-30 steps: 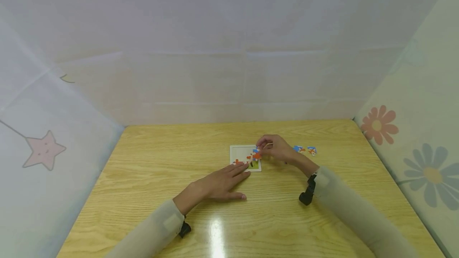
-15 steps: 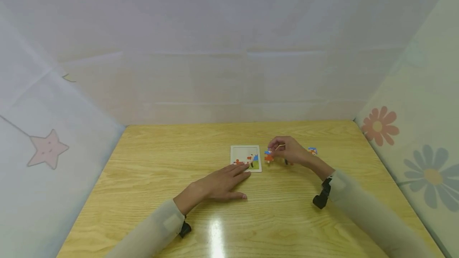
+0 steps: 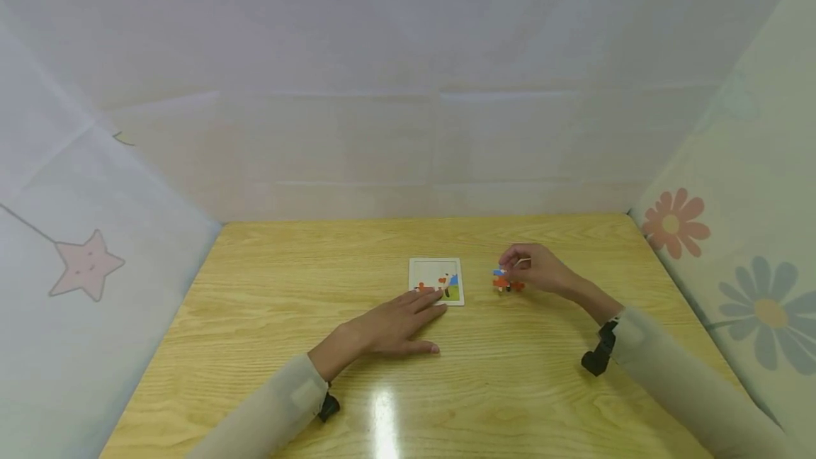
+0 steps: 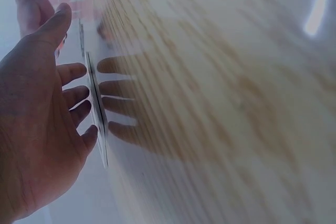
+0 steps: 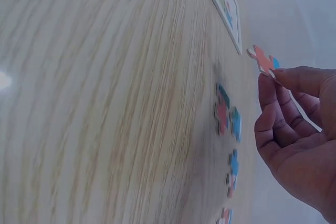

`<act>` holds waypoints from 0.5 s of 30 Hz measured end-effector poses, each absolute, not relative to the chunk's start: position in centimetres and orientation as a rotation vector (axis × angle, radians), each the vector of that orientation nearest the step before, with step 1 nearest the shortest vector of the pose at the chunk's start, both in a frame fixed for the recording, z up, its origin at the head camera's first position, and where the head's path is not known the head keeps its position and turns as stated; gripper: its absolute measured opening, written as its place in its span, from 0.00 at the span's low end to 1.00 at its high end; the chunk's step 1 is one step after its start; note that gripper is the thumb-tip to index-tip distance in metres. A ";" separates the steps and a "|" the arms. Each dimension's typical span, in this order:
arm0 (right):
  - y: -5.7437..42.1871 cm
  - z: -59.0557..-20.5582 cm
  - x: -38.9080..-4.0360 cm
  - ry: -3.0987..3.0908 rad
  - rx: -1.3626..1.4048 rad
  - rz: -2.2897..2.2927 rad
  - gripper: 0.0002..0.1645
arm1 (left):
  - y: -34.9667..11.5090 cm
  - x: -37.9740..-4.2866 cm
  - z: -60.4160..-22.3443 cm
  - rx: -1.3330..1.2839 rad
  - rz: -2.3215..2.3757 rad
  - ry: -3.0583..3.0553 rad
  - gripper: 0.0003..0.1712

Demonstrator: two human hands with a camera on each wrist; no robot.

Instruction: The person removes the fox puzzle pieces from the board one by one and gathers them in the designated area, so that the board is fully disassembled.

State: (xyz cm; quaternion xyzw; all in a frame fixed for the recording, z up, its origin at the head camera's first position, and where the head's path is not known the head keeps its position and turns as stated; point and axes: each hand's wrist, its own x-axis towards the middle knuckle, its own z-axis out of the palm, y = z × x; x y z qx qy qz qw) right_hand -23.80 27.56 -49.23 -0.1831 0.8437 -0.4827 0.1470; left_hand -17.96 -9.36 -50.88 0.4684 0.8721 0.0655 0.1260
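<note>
My left hand (image 3: 398, 324) lies with straight fingers over the near edge of a square white puzzle tray (image 3: 462, 295). Fitted pieces (image 3: 451, 289) show along the tray's lower part and right side; some of this is under my fingers. The upper left of the tray is a bare pale base. To the right of the tray, my right hand (image 3: 537, 269) pinches an orange and blue jigsaw piece (image 5: 263, 59) between thumb and fingertips. It is held above the table, apart from the tray.
Several loose jigsaw pieces (image 5: 221, 113) lie on the wooden table (image 3: 287, 261) below and beside my right hand, partly hidden by it in the head view. Pale cloth walls (image 3: 408, 147) stand at the back and both sides of the table.
My right hand has lifted the jigsaw piece away from the tray's right side and carried it rightward, over the loose pieces. My left hand has stayed in place.
</note>
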 end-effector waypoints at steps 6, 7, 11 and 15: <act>29.4 -49.3 -23.4 2.486 -0.516 -1.357 0.14 | -9.3 -18.0 -50.8 1.404 0.205 2.542 0.47; 29.6 -49.3 -23.3 2.483 -0.511 -1.357 0.14 | -9.3 -18.0 -50.8 1.409 0.201 2.541 0.47; 30.4 -49.5 -23.1 2.503 -0.505 -1.340 0.13 | -9.2 -18.0 -50.7 1.412 0.183 2.536 0.47; 31.1 -49.7 -22.9 2.541 -0.512 -1.317 0.13 | -9.1 -18.0 -50.8 1.400 0.176 2.536 0.48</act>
